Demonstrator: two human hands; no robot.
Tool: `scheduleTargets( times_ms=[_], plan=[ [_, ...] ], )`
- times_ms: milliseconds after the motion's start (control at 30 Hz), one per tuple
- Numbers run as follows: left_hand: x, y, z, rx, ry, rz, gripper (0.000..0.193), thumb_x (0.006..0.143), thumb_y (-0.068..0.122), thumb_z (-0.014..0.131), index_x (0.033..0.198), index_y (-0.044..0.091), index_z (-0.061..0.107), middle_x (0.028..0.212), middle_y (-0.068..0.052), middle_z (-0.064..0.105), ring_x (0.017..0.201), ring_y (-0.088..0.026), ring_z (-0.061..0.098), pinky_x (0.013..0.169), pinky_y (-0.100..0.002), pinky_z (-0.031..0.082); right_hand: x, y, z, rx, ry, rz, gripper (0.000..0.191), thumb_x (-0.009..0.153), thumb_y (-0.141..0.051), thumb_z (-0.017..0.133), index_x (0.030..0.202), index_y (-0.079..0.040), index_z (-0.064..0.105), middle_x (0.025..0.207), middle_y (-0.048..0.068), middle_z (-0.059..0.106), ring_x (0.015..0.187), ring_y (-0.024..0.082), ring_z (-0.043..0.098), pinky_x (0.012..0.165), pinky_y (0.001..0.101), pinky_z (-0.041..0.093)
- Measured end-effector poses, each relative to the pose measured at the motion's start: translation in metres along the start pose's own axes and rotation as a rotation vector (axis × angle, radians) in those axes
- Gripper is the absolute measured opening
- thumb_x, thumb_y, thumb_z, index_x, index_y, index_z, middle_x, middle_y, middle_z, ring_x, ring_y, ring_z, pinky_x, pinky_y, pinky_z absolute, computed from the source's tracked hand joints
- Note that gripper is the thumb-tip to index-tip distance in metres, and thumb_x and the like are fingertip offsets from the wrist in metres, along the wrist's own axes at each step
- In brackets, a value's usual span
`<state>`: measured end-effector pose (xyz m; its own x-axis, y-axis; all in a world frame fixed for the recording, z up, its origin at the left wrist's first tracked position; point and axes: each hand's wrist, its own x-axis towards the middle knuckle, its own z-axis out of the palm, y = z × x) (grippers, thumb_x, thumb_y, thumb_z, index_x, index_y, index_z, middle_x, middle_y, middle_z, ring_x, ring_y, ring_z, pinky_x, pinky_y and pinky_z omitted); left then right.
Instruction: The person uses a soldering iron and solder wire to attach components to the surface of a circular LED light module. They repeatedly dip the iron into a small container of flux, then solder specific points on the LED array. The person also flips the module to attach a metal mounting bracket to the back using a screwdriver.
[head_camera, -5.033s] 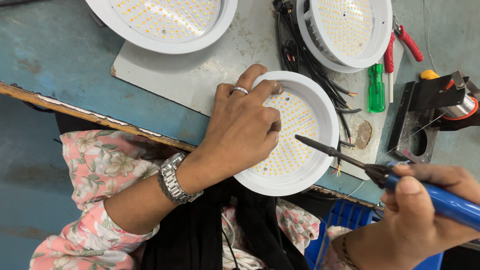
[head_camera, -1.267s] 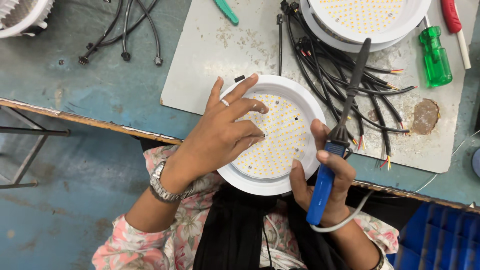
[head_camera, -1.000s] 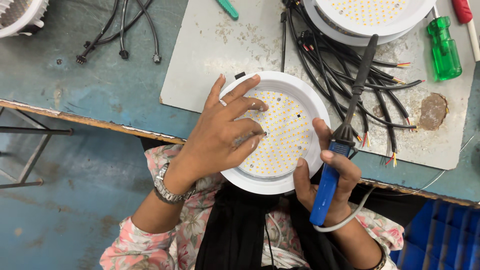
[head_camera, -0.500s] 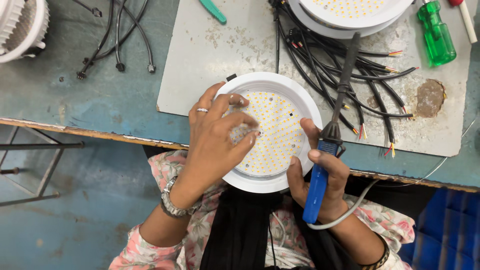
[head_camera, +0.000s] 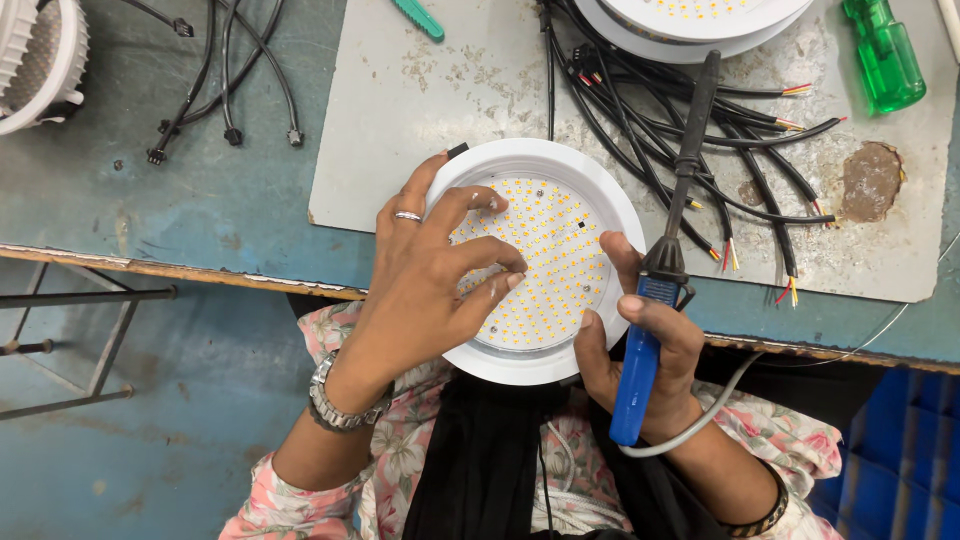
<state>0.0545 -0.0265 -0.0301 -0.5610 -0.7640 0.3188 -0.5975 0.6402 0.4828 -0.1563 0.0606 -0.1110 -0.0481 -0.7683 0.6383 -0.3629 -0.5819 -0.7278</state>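
A round white LED lamp (head_camera: 545, 262) is pressed at the table edge (head_camera: 180, 268) by the left hand (head_camera: 425, 285), fingers spread over its diodes; a blue-handled soldering iron (head_camera: 655, 290) is gripped by the right hand (head_camera: 640, 350), tip laid over black wires (head_camera: 640, 110)

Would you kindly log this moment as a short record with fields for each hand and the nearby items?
Left hand: fingers spread on the round white LED lamp, over its panel of yellow diodes
Right hand: grips a blue-handled soldering iron, thumb against the lamp rim
Iron tip: points away, over the black wires
Nearby: green screwdriver, grey mat
Surface: blue workbench
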Motion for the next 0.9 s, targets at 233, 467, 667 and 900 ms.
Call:
scheduleTargets(
  times_ms=[233, 467, 667, 900],
  plan=[
    [0.002, 0.004, 0.005, 0.077, 0.064, 0.031, 0.009, 0.085, 0.024, 0.077, 0.092, 0.018, 0.077, 0.131, -0.007, 0.059, 0.147, -0.045, 0.032, 0.117, -0.060, 0.023, 0.002, 0.002, 0.002, 0.006, 0.006, 0.002, 0.055, 0.095, 0.007, 0.064, 0.131, -0.016, 0.030, 0.149, 0.030, 0.047, 0.147, 0.037, 0.048, 0.126, 0.0508, 0.042],
    [0.001, -0.001, 0.007, 0.026, 0.068, -0.003, 0.007, 0.081, 0.024, 0.077, 0.085, 0.019, 0.076, 0.130, -0.005, 0.060, 0.148, -0.045, 0.033, 0.113, -0.057, 0.027, 0.006, -0.002, 0.003, -0.013, 0.000, 0.011, 0.055, 0.095, 0.006, 0.064, 0.131, -0.016, 0.028, 0.148, 0.030, 0.048, 0.147, 0.037, 0.048, 0.127, 0.0504, 0.041],
    [0.002, 0.000, 0.009, 0.018, 0.090, -0.057, 0.010, 0.073, 0.025, 0.081, 0.077, 0.018, 0.074, 0.127, -0.002, 0.064, 0.147, -0.041, 0.036, 0.104, -0.052, 0.033, 0.007, -0.002, 0.003, 0.000, 0.004, 0.012, 0.054, 0.095, 0.006, 0.064, 0.131, -0.016, 0.028, 0.148, 0.030, 0.047, 0.147, 0.037, 0.048, 0.127, 0.0508, 0.041],
    [-0.003, -0.003, 0.010, 0.008, 0.085, -0.078, 0.012, 0.077, 0.025, 0.081, 0.075, 0.016, 0.073, 0.128, -0.002, 0.065, 0.149, -0.041, 0.037, 0.108, -0.053, 0.032, 0.006, -0.002, 0.004, -0.001, 0.010, 0.010, 0.055, 0.095, 0.007, 0.064, 0.131, -0.016, 0.028, 0.149, 0.030, 0.047, 0.148, 0.037, 0.048, 0.127, 0.0516, 0.041]
  ],
)
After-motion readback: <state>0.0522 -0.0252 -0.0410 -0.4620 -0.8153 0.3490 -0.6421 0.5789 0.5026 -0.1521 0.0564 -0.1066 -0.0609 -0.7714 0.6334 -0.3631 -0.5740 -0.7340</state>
